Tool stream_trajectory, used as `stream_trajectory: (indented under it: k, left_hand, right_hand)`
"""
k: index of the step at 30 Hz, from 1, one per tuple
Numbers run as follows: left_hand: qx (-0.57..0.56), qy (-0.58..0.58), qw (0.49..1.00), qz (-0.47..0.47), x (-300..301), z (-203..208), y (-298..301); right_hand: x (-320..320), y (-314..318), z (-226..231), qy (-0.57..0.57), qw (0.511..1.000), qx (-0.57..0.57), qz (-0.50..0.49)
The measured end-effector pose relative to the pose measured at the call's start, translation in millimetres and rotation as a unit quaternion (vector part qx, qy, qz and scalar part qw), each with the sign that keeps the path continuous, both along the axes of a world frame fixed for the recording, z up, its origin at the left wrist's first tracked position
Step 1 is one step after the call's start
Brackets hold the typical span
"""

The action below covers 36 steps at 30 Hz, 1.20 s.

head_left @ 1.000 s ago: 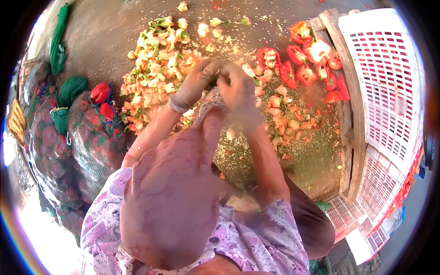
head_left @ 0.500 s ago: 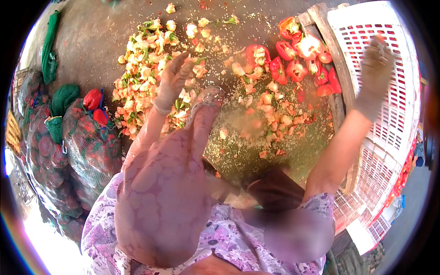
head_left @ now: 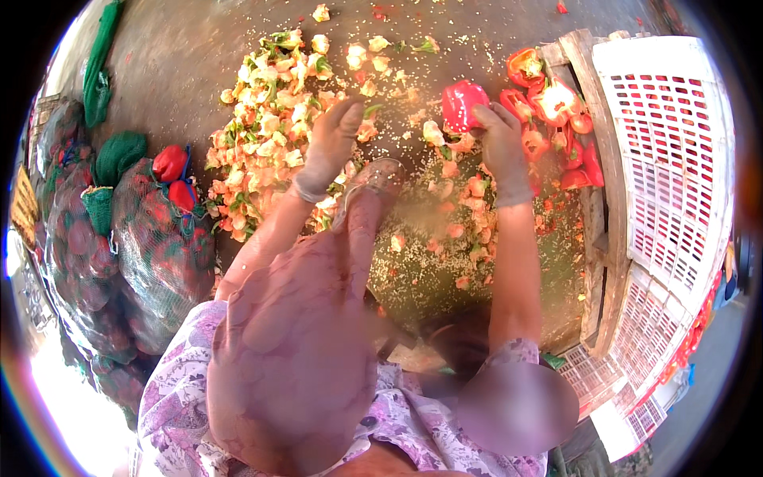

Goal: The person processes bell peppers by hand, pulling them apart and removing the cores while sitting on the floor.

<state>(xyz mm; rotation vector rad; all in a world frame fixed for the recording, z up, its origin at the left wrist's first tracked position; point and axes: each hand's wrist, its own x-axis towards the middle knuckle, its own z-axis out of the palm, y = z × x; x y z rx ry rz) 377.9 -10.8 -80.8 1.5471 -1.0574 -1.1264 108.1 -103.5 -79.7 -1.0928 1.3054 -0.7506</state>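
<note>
My right hand [head_left: 505,147], in a thin glove, is closed on the near right side of a shiny red bell pepper [head_left: 461,105], holding it above the scattered scraps. Over the right edge of a heap of pale pepper cores [head_left: 266,127] with green stems is my gloved left hand [head_left: 332,141]. Its fingers are curled together, and whatever they may hold is hidden. To the right of the held pepper lie several cut red bell peppers [head_left: 556,103], some showing pale insides. Loose cores [head_left: 477,195] and many seeds cover the ground below my right hand.
A white slatted plastic crate [head_left: 648,54] stands at the right behind a wooden frame [head_left: 608,159]. Net bags of red peppers [head_left: 159,254] crowd the left, with a green net [head_left: 95,87] beyond them. My foot [head_left: 381,173] rests between my hands.
My right hand has moved left from over the white crate and now grips the red bell pepper. My left hand's fingers have curled in. The view has shifted slightly.
</note>
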Motion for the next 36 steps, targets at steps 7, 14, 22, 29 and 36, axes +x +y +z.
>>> stream_trajectory:
  k: [7, 14, 22, 29, 36]
  left_hand:
    - [-0.214, -0.357, 0.881, -0.227, -49, 27, -51]
    - [0.112, 0.243, 0.951, -0.152, -25, -20, -46]
    - [0.171, 0.549, 0.796, -0.189, -34, 7, -35]
    - [0.094, 0.511, 0.841, -0.149, -40, 6, -33]
    - [-0.073, -0.285, 0.907, -0.302, -53, 58, -27]
  right_hand:
    - [46, 23, 0, -0.227, 0.974, 0.003, 0.015]
    - [38, 26, 0, -0.363, 0.915, 0.162, -0.068]
    - [46, 20, 47, -0.001, 0.997, 0.065, 0.041]
    - [61, 66, 40, 0.188, 0.941, -0.28, -0.013]
    - [67, 68, 30, -0.489, 0.854, 0.158, -0.079]
